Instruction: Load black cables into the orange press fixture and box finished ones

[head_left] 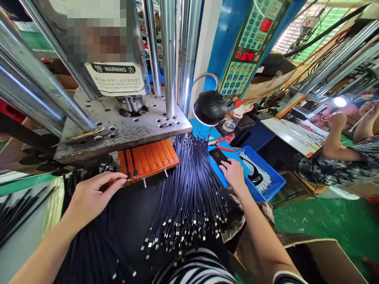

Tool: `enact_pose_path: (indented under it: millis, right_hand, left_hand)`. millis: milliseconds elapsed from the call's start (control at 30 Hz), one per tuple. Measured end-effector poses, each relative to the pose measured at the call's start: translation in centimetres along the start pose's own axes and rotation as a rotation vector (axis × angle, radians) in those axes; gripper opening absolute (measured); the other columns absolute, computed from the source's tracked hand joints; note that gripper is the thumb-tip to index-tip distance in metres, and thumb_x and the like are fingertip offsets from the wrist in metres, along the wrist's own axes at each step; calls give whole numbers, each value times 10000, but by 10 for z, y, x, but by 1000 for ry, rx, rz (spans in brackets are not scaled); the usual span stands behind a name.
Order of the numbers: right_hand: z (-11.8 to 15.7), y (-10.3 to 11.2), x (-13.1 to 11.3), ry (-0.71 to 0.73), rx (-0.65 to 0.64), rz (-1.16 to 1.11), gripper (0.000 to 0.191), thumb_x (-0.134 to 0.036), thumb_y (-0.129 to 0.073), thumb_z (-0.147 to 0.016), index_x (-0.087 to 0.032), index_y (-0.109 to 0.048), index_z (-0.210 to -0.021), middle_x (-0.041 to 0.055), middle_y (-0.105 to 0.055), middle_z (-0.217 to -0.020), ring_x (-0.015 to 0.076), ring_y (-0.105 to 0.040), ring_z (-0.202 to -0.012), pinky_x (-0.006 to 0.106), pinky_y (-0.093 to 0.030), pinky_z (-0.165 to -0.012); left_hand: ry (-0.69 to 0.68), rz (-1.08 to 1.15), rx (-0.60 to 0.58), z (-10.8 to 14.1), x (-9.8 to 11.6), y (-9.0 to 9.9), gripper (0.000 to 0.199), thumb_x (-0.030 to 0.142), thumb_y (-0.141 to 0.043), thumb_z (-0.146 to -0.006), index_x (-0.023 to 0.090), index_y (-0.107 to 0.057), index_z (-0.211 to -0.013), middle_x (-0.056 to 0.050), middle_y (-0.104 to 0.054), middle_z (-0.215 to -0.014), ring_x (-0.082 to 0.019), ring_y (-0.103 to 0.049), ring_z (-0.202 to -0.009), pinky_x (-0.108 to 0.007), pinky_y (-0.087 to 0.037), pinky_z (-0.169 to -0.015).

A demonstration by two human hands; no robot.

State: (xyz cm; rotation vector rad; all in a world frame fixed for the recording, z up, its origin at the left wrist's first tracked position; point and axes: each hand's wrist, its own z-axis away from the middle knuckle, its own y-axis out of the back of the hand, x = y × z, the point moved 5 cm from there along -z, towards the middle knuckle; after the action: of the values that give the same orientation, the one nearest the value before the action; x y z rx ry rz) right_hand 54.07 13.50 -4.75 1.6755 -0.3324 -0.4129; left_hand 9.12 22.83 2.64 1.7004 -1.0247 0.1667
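My left hand point(91, 195) is at the front left corner of an orange slotted mould point(156, 157), thumb and forefinger pinched on the end of a black cable point(126, 161). That cable and a second black cable point(134, 163) lie in the mould's left slots; the other slots show bare orange. My right hand point(234, 173) rests its outstretched fingertips on the lower edge of a black phone point(218, 156) with a lit screen. Between my hands spreads a thick bundle of black cables point(195, 185), their metal plugs towards me.
A steel press plate point(124, 126) with a warning label point(117, 79) stands beyond the mould, among steel columns. A black lamp point(210, 107) hangs over the bundle. To the right are a blue tray point(266, 191) of white cables and a bottle point(232, 122). A co-worker's arm point(334, 136) is farther right.
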Motion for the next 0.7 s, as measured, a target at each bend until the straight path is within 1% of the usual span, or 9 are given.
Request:
enact_pose_path:
  millis: [100, 200, 267, 367, 533, 600, 700]
  right_hand:
    - [9, -10, 15, -59, 6, 21, 424, -438, -545, -937, -186, -616, -1272, 163, -509, -1354, 348, -449, -1219, 445, -401, -916]
    - [-3, -19, 15, -40, -81, -62, 619, -516, -658, -830, -149, -532, -1313, 179, -517, -1300, 342, -478, -1179, 425, -404, -920]
    - [-15, -23, 15, -47, -131, -129, 696, -549, -719, -742, -148, -529, -1278, 166, -538, -1217, 329, -507, -1129, 403, -410, -912]
    - [-30, -27, 19, -96, -128, -206, 712, -569, -759, -646, -148, -556, -1183, 139, -546, -1111, 316, -523, -1080, 387, -421, -896]
    - [-36, -27, 21, -80, -84, -251, 664, -551, -779, -581, -148, -579, -1069, 104, -545, -1028, 289, -549, -984, 377, -449, -834]
    - [-37, -25, 19, -71, -70, -250, 643, -543, -783, -574, -153, -590, -1048, 97, -546, -1023, 280, -555, -963, 372, -455, -820]
    - [-36, -23, 14, -73, -72, -230, 654, -547, -774, -599, -148, -597, -1086, 111, -553, -1047, 295, -558, -994, 388, -457, -837]
  left_hand:
    - [-34, -38, 49, 0, 4, -1, 312, 526, -573, -845, 254, -725, -845, 34, -749, -841, -120, -697, -728, -166, -511, -605]
    - [-67, -51, 39, 0, 13, -1, 289, 501, -561, -861, 261, -721, -848, 36, -745, -850, -120, -695, -741, -169, -518, -618]
    - [-80, -44, 17, 0, 19, -1, 277, 495, -563, -860, 266, -718, -849, 37, -742, -852, -124, -692, -747, -178, -528, -646]
    - [-59, -39, 9, 1, 21, 0, 264, 499, -572, -848, 278, -715, -854, 41, -739, -859, -131, -686, -745, -192, -530, -658]
    - [62, -20, -36, 2, 20, -4, 251, 514, -586, -806, 297, -712, -828, 43, -738, -860, -165, -681, -747, -237, -527, -634]
    - [94, -4, -34, 0, 21, -6, 259, 526, -584, -788, 302, -711, -809, 41, -739, -841, -181, -682, -740, -263, -529, -646]
    - [118, 2, -31, -4, 25, -8, 279, 547, -572, -770, 307, -711, -790, 35, -746, -841, -202, -690, -762, -299, -539, -717]
